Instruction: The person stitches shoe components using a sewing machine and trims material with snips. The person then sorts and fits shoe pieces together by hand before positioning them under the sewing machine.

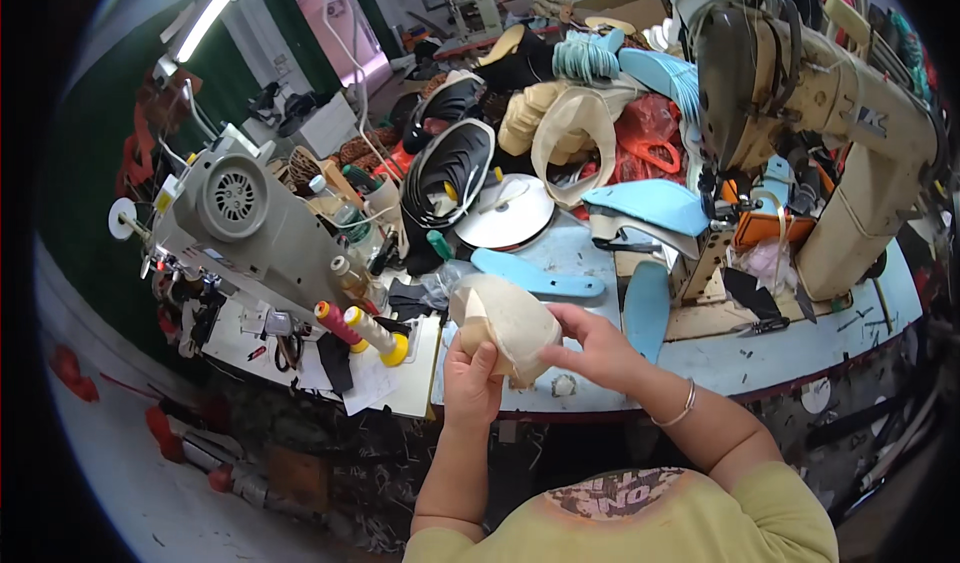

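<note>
A cream shoe upper (520, 328), curved like a cup, is held up over the near edge of the blue-topped table. My left hand (473, 381) grips its lower left side, thumb pressed against the material. On the right, my right hand (598, 348) has its fingers at the upper's edge, thumb and forefinger closed on it. Just beyond lies a light blue insole (537, 275). Another blue insole (647, 308) rests to the right of my right hand.
A beige sewing machine (825, 113) stands at right, a grey one (235, 213) at left. Thread cones (375, 335) stand near the left table edge. Behind are a white disc (505, 211), black shoe uppers (448, 173), cream uppers (573, 143) and stacked blue insoles (660, 73).
</note>
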A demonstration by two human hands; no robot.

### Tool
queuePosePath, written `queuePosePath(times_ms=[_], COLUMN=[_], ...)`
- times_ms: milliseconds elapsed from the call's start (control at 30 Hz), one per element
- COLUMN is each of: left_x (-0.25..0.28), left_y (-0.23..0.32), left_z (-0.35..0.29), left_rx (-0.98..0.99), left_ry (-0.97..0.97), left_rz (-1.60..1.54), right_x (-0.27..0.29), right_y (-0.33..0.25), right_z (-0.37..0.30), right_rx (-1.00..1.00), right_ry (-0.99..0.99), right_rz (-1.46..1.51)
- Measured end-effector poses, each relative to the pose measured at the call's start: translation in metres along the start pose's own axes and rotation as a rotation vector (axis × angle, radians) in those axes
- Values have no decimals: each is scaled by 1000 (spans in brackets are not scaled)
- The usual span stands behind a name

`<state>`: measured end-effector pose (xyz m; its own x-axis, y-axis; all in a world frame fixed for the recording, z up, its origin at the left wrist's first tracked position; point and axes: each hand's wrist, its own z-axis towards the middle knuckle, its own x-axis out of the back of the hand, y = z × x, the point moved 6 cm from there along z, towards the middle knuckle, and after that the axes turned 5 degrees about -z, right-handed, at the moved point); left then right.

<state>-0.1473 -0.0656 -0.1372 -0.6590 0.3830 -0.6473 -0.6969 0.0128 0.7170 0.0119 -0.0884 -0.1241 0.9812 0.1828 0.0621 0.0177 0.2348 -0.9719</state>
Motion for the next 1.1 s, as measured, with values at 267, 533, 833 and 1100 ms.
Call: queuePosePath(times_ms=[267, 533, 833, 1100], left_x=[-12, -11, -7, 3], left_y=[-9, -21, -16, 5], left_z=[-3, -14, 6, 21], left_rx=[209, 141, 146, -17], left_ry=[-29, 17, 101, 122], left_rz=[-9, 13, -14, 192], right_x=[2, 12, 14, 3], right_y=[5, -3, 9, -15], right_z=[-3, -16, 10, 25], right_rx=[-110, 43, -27, 176], right_ry=[-62, -62, -115, -68], right_rz=[327, -55, 71, -264])
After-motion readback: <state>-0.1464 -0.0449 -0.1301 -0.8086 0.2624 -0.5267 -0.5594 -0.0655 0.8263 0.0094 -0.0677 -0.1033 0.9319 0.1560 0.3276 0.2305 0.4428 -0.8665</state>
